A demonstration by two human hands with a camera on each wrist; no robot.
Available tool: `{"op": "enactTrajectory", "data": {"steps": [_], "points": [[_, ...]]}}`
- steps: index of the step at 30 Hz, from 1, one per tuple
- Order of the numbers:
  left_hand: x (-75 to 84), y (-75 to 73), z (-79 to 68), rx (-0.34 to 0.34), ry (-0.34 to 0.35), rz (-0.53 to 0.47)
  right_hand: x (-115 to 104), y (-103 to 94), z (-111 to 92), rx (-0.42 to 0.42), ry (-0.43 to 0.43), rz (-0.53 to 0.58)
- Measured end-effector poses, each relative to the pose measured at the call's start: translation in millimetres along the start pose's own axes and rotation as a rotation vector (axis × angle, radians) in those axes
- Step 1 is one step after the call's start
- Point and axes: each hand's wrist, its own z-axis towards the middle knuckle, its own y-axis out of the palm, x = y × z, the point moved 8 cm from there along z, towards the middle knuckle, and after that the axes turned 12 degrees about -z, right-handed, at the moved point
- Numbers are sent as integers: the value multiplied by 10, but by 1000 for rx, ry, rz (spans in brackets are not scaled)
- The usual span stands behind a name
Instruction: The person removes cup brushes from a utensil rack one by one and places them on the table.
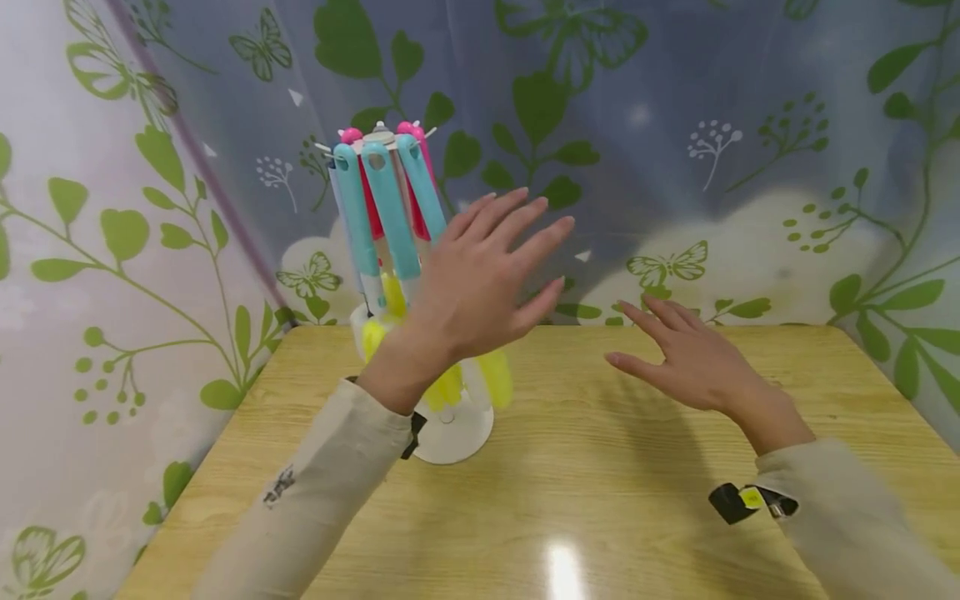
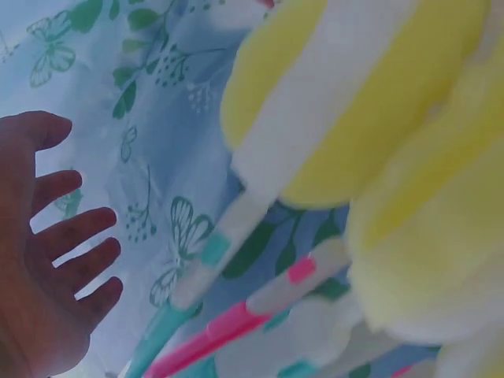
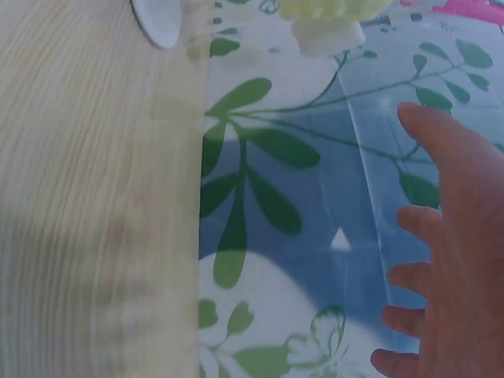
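Observation:
Several bottle brushes (image 1: 386,208) with teal or pink handles hang, sponge heads down, from a white stand (image 1: 450,446) on the left part of the table. In the head view my left hand (image 1: 480,287) hides part of them, its fingers extended and holding nothing. The left wrist view shows that hand (image 2: 47,268) apart from the yellow-and-white sponge heads (image 2: 331,94). Over the table's right side hovers my right hand (image 1: 693,354), fingers spread and grasping nothing. A piece of a yellow sponge head (image 3: 335,9) enters the top of the right wrist view.
The wooden table (image 1: 585,475) reaches back to a curtain (image 1: 637,125) printed with green leaves and butterflies. More of this cloth hangs at the left and right. Black straps (image 1: 735,504) circle both sleeves near the wrists.

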Motion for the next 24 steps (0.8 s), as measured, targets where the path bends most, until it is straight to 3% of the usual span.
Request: {"op": "enactTrajectory", "data": {"steps": [4,10,14,19,24], "points": [[-141,-225,52,64,-1,-12,-119,-40,91,22,-3,-17],[-336,-664,66,307,19,-4,-275,-79,177,57,-32,-15],[-452,-844,43,398,-43,36,-348,-63,210,54,-41,-6],[-696,-906,-19,420,-193,26,-419,-41,240,56,-60,-2],[-953,-851,-107,328,-324,10,-440,-36,269,67,-64,-7]]}}
